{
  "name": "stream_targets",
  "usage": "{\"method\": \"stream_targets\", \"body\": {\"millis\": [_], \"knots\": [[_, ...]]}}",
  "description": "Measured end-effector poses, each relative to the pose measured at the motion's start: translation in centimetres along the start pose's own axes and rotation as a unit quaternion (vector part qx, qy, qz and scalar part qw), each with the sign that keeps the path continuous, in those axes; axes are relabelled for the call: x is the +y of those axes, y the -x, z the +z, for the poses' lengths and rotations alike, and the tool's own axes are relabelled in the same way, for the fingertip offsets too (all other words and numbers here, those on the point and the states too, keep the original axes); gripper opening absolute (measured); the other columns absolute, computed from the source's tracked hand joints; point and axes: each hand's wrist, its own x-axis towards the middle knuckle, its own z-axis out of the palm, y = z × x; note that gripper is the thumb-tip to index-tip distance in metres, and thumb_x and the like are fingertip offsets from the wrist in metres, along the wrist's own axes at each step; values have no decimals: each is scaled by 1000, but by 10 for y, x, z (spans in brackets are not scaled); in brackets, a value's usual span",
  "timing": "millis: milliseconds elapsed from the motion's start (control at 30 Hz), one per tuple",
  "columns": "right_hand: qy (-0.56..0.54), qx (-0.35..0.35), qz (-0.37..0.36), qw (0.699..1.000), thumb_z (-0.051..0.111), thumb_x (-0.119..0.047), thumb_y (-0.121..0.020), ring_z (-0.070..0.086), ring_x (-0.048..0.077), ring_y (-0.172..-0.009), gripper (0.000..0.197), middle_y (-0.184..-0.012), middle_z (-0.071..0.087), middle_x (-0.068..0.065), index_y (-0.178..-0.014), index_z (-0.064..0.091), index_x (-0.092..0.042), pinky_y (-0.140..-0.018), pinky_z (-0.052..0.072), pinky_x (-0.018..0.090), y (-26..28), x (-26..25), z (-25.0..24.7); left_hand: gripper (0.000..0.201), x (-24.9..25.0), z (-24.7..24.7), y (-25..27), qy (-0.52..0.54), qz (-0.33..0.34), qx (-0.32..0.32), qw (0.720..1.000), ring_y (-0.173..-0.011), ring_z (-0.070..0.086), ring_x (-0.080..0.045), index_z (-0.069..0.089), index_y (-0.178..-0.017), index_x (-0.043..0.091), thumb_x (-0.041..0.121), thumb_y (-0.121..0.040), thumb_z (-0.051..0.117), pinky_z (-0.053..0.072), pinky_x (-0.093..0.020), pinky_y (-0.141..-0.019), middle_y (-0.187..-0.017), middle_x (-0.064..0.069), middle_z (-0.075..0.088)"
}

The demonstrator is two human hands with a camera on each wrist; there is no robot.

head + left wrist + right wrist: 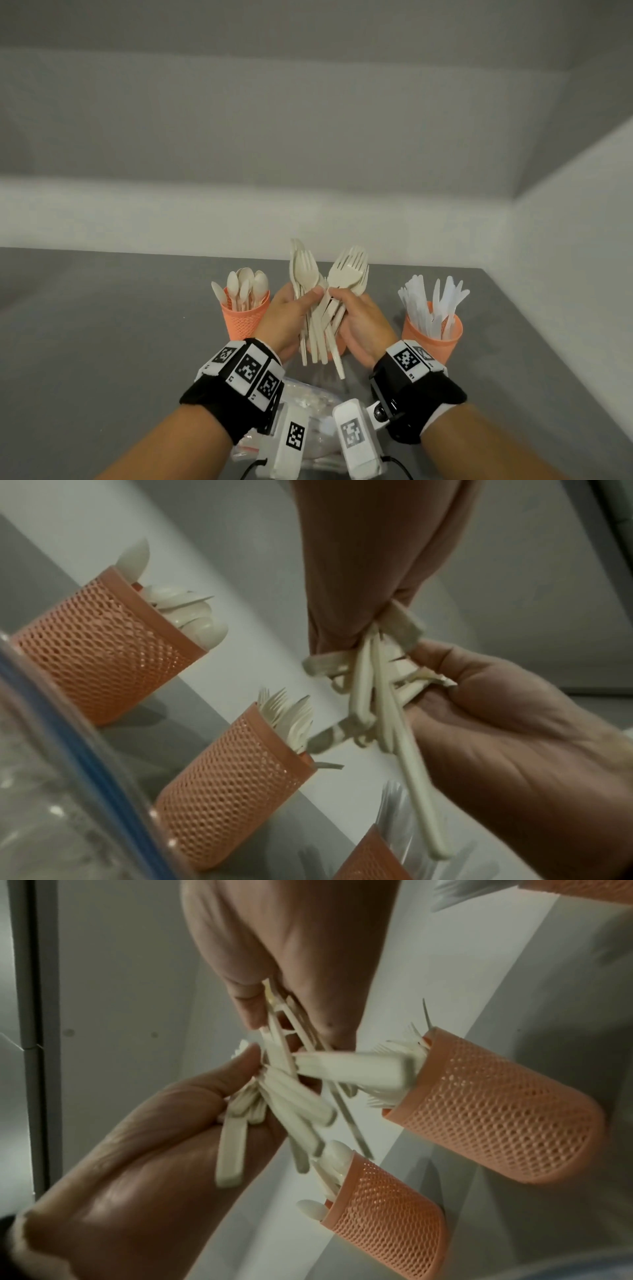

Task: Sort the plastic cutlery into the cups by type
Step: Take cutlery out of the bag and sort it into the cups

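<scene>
Both hands hold beige plastic forks upright above the table's middle. My left hand [301, 301] grips one bunch of forks [306, 274] by the handles. My right hand [356, 308] grips a second bunch [349, 274], and the handles of the two cross low down. An orange mesh cup of spoons [245, 317] stands to the left. Another orange cup with white knives [432, 334] stands to the right. The middle cup with forks [236, 785] is mostly hidden behind my hands in the head view. The crossed handles [301, 1085] hang just before that cup [496, 1110].
A clear zip bag with a blue seal [68, 764] lies on the grey table [102, 342] under my wrists, at the near edge. White walls close the table at the back and on the right.
</scene>
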Motion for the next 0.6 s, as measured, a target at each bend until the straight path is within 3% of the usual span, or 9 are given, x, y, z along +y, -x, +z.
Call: {"method": "stream_targets", "body": {"millis": [67, 167, 233, 300, 400, 500, 600], "knots": [[-5, 6, 10, 1000, 40, -12, -96, 69, 24, -85, 23, -96, 68, 17, -105, 58, -1, -68, 58, 33, 0, -5, 0, 23, 2, -2, -2, 28, -1, 16, 999, -89, 67, -27, 53, -115, -1, 6, -95, 45, 57, -34, -76, -101, -20, 66], [-13, 24, -24, 999, 38, -7, -95, 63, 23, -77, 23, -74, 63, 11, -82, 56, -1, -74, 55, 34, -1, -18, -3, 21, 6, -10, -7, 86, -9, 68, 994, -83, 64, -30, 49, -117, 3, 6, -97, 42, 55, -43, -77, -95, -22, 63], [-25, 36, -69, 997, 36, -3, -95, 65, 18, -71, 23, -67, 64, 6, -80, 54, -4, -71, 55, 31, -2, -32, -13, 17, 9, -20, -10, 101, 7, 108, 989, -72, 61, -27, 46, -113, 8, 7, -97, 42, 55, -45, -73, -82, -16, 60], [-28, 56, -108, 992, 37, 1, -94, 65, 14, -67, 19, -66, 63, 2, -85, 53, -5, -72, 55, 29, -7, -45, -29, 20, 15, -31, -12, 92, 25, 125, 988, -72, 60, -23, 44, -116, 13, 8, -97, 43, 56, -39, -65, -81, -12, 58], [2, 101, -137, 985, 40, 3, -94, 63, 11, -66, 17, -70, 60, 1, -94, 53, -9, -76, 52, 27, -18, -51, -46, 26, 19, -43, -12, 85, 27, 104, 991, -81, 60, -20, 42, -123, 15, 9, -97, 43, 51, -35, -67, -89, -8, 58], [57, 87, -147, 984, 43, 2, -94, 61, 10, -70, 18, -72, 58, 0, -93, 55, -12, -75, 52, 21, -28, -44, -34, 22, 19, -45, -7, 60, 21, 68, 996, -80, 61, -20, 40, -118, 16, 9, -97, 41, 54, -34, -73, -89, -10, 61], [173, 119, -140, 967, 52, 1, -88, 55, 14, -79, 13, -79, 56, -1, -83, 56, -10, -80, 47, 29, -47, -24, -20, 14, 18, -48, -2, 30, 9, 24, 999, -68, 59, -15, 43, -106, 16, 7, -96, 43, 52, -34, -73, -80, -7, 58]]}}
